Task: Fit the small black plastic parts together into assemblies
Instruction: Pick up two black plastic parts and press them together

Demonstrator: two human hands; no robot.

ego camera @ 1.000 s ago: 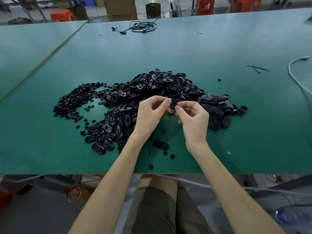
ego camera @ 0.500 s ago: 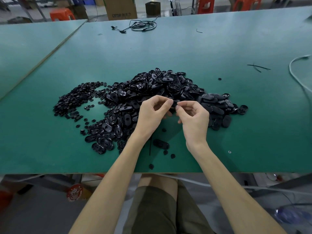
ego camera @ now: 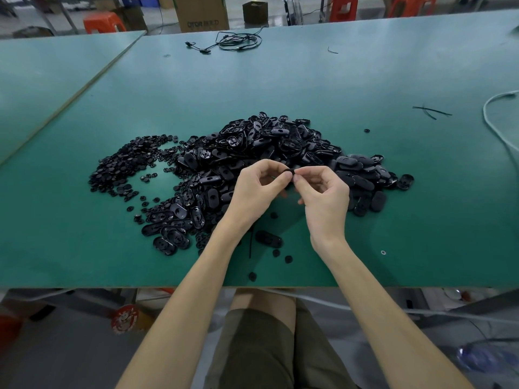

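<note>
A big heap of black oval plastic parts (ego camera: 269, 144) lies mid-table on the green table (ego camera: 309, 80). To its left spreads a patch of small round black parts (ego camera: 126, 167). On the right sits a stack of closed oval pieces (ego camera: 362, 169). My left hand (ego camera: 252, 195) and my right hand (ego camera: 323, 197) meet above the table in front of the heap. Both pinch one small black part (ego camera: 288, 172) between fingertips and thumbs; most of it is hidden by the fingers. One oval part (ego camera: 268, 238) and a few round bits lie near the front edge.
A coil of black cable (ego camera: 238, 42) lies at the far side. A white cable (ego camera: 500, 122) curves along the right edge. Thin black strips (ego camera: 431, 111) lie at right. A second green table (ego camera: 42, 85) adjoins on the left. Cardboard boxes and orange stools stand beyond.
Both hands stay in place in front of the heap. The fingertips have closed tighter together on the small part, which now shows less between them.
</note>
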